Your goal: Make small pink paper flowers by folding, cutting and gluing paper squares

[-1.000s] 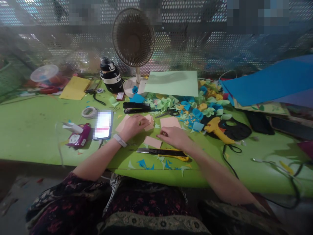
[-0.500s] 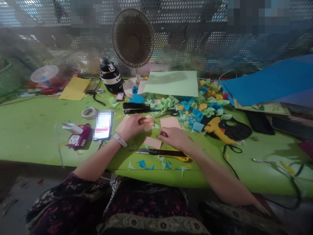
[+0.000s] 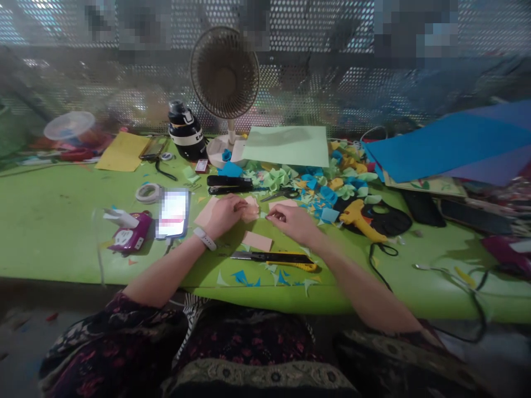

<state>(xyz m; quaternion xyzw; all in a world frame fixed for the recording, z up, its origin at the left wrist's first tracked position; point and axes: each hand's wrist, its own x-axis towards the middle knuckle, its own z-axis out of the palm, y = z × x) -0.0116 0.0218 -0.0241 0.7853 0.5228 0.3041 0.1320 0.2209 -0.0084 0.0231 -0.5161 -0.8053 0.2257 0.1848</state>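
My left hand [image 3: 224, 214], with a white band at the wrist, has its fingers closed on the edge of a small peach paper piece [image 3: 251, 211]. Just right of it is my right hand [image 3: 293, 222], thumb and fingers pinched together. Whatever may be between those fingertips is too small to make out. One peach paper sheet [image 3: 202, 214] lies partly under my left hand, and another peach sheet [image 3: 282, 204] shows behind my right. Nearer to me are a peach paper strip [image 3: 257, 241] and a yellow-black utility knife [image 3: 276, 260] with its blade out.
Behind my hands lie a black stapler [image 3: 229, 184], scissors [image 3: 284, 194] and heaped paper petals [image 3: 277, 179]. A phone [image 3: 172, 213] and purple power adapter [image 3: 131, 232] are left. The yellow glue gun [image 3: 360, 220] is right; a fan [image 3: 225, 74] and bottle [image 3: 186, 132] stand behind.
My right hand has moved slightly up and away from me, covering more of the right peach sheet. My left fingers have shifted on the paper piece, leaving more of it visible. The view has turned slightly.
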